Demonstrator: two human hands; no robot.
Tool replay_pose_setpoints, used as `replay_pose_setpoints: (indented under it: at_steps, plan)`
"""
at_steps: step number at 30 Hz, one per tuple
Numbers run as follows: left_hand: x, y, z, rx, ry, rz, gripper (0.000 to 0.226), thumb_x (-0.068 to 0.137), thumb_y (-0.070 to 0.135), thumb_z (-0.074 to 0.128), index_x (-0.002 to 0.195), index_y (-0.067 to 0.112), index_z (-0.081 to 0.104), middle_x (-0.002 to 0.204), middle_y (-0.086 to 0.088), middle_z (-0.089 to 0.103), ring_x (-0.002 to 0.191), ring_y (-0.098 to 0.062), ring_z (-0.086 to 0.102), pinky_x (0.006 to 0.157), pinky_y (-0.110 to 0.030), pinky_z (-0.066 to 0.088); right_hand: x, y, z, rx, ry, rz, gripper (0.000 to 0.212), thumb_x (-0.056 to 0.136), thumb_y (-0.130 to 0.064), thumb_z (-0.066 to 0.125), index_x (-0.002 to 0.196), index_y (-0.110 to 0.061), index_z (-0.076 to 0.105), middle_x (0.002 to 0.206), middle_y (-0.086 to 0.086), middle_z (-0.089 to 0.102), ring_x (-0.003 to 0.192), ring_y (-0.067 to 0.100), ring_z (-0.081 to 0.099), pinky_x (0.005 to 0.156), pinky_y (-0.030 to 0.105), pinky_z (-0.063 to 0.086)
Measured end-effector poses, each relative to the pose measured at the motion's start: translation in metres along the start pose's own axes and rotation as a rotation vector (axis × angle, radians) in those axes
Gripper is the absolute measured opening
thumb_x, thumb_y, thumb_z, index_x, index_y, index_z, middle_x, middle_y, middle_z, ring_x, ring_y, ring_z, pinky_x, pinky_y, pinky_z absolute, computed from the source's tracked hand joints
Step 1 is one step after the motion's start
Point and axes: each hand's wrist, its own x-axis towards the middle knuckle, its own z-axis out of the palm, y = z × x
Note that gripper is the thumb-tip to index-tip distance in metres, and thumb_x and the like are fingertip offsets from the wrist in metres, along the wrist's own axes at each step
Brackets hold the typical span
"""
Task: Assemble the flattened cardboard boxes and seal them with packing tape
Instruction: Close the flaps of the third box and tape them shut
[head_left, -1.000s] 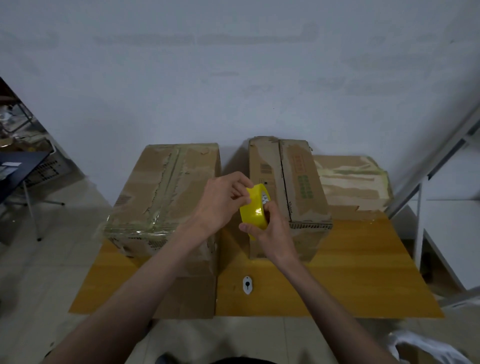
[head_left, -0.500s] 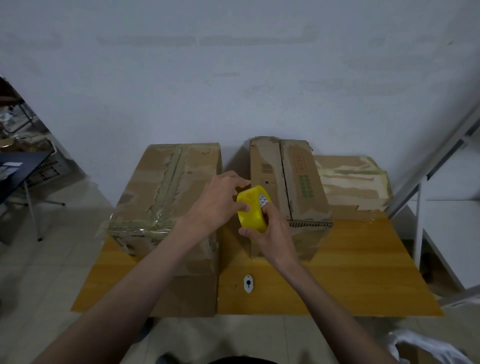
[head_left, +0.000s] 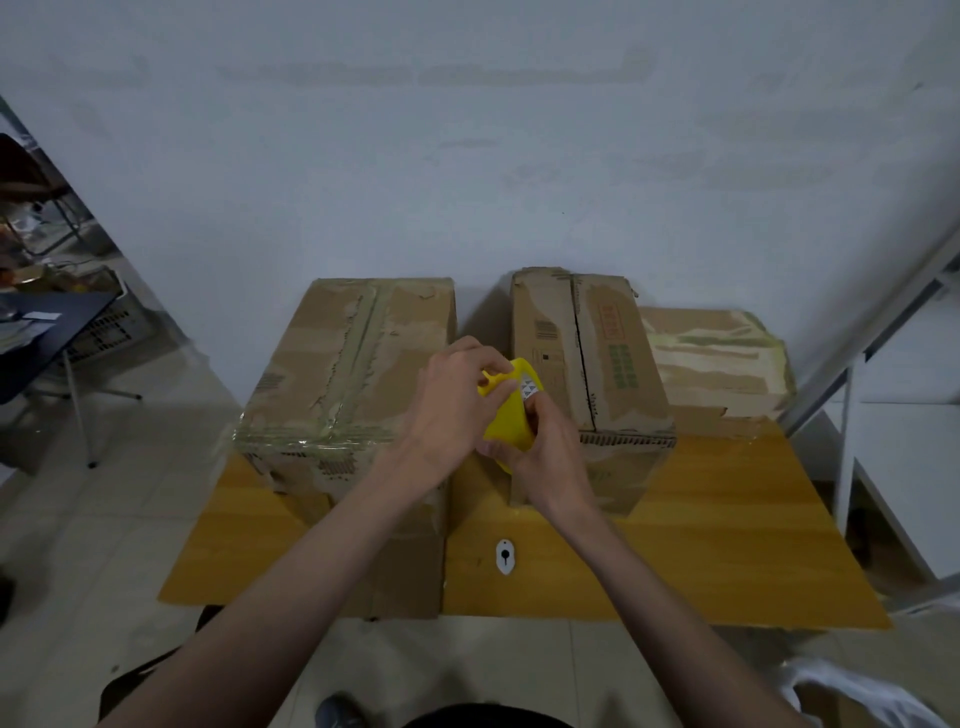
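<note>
Both hands meet at the centre of the frame on the yellow tape roll (head_left: 508, 415). The right hand (head_left: 545, 452) grips the roll from below, fingers curled round its lower edge and thumb on its rim. The left hand (head_left: 451, 410) has closed further over the roll's upper left than a second ago: its fingers now curl onto the outer wrap and pinch at the surface, where previously they only reached toward it. The roll has also tilted, so its printed inner core faces up and right. Judgement: the left hand is picking for the free tape end; no strip is yet drawn out, so sealing has not begun.

Directly behind the hands, the middle box (head_left: 587, 364) stands erected with its top seam unsealed, a dark gap between the flaps. The left box (head_left: 343, 374) already carries glossy tape along its seam and front edge. A third box (head_left: 717, 358), lower, lies at the right, against the wall. All rest on the wooden counter (head_left: 727, 545). A small white tag (head_left: 504, 556) lies at the counter's near edge.
</note>
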Motion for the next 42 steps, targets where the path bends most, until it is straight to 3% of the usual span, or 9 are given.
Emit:
replay_pose_setpoints:
  at_steps: [6,10,13,16,23,26,31,36,42]
  plan:
    - [0.005,-0.012,-0.008,-0.103,-0.079,-0.106,0.029,0.079,-0.006,0.07,0.09,0.022,0.069,0.087,0.006,0.066,0.078,-0.003,0.062,0.064,-0.011,0.048,-0.007,0.001,0.002,-0.039,-0.019,0.028,0.048,0.073,-0.033,0.087,0.09,-0.015,0.046,0.079,-0.007,0.045,0.066,0.004,0.039,0.053,0.02,0.028]
    - [0.01,-0.013,-0.015,-0.103,-0.171,-0.158,0.035,0.073,-0.004,0.08,0.093,0.02,0.063,0.089,0.005,0.06,0.067,-0.009,0.064,0.06,-0.023,0.053,-0.011,0.001,0.002,-0.058,-0.043,0.018,0.049,0.073,-0.032,0.086,0.091,-0.011,0.046,0.082,0.001,0.045,0.067,0.007,0.037,0.054,0.021,0.031]
    - [0.012,-0.016,-0.02,-0.106,-0.237,-0.159,0.041,0.07,-0.004,0.082,0.093,0.021,0.059,0.091,0.003,0.058,0.069,-0.017,0.067,0.065,-0.039,0.058,-0.014,0.0,0.001,-0.077,-0.063,0.008,0.049,0.073,-0.031,0.086,0.092,-0.009,0.046,0.088,0.009,0.049,0.074,0.017,0.044,0.059,0.023,0.033]
    - [0.014,-0.019,-0.022,-0.088,-0.261,-0.146,0.047,0.066,-0.006,0.081,0.091,0.024,0.057,0.093,0.003,0.057,0.074,-0.022,0.066,0.065,-0.042,0.057,-0.016,0.0,0.002,-0.104,-0.075,-0.002,0.051,0.072,-0.033,0.086,0.094,-0.008,0.047,0.092,0.012,0.052,0.083,0.027,0.049,0.062,0.03,0.036]
    - [0.003,-0.02,-0.015,-0.031,-0.277,-0.081,0.046,0.07,-0.003,0.077,0.1,0.023,0.053,0.098,0.005,0.054,0.069,-0.015,0.061,0.053,-0.021,0.044,-0.019,-0.001,0.005,-0.09,-0.088,0.009,0.051,0.073,-0.031,0.086,0.095,-0.007,0.048,0.089,0.011,0.052,0.075,0.018,0.043,0.058,0.027,0.032]
    - [-0.001,-0.023,-0.012,-0.083,-0.24,-0.122,0.041,0.073,-0.002,0.077,0.103,0.019,0.059,0.099,0.004,0.058,0.072,-0.017,0.064,0.057,-0.024,0.051,-0.021,-0.001,0.005,-0.066,-0.082,0.027,0.048,0.073,-0.03,0.086,0.092,-0.011,0.047,0.084,0.003,0.048,0.069,0.01,0.039,0.056,0.024,0.031]
    - [-0.005,-0.027,-0.011,0.005,-0.152,-0.042,0.015,0.09,0.018,0.071,0.104,0.021,0.077,0.097,0.009,0.064,0.083,-0.003,0.057,0.07,-0.01,0.043,-0.022,-0.001,0.006,-0.059,-0.069,0.034,0.048,0.073,-0.033,0.086,0.094,-0.013,0.047,0.086,-0.001,0.05,0.072,0.01,0.044,0.057,0.026,0.034]
    - [-0.014,-0.015,-0.007,0.063,-0.108,-0.088,0.023,0.085,0.038,0.075,0.102,0.023,0.078,0.095,0.012,0.065,0.08,-0.004,0.058,0.067,-0.015,0.041,-0.021,-0.006,0.009,-0.056,-0.048,0.034,0.046,0.074,-0.033,0.086,0.093,-0.012,0.05,0.08,-0.004,0.049,0.067,0.006,0.043,0.053,0.021,0.031]
    - [-0.027,-0.003,-0.005,0.119,0.025,-0.105,0.022,0.084,0.035,0.078,0.098,0.018,0.079,0.098,0.004,0.075,0.082,-0.009,0.066,0.075,-0.027,0.055,-0.025,-0.007,0.011,-0.093,-0.056,0.05,0.046,0.074,-0.034,0.085,0.091,-0.014,0.047,0.079,-0.006,0.046,0.067,0.006,0.041,0.054,0.024,0.03]
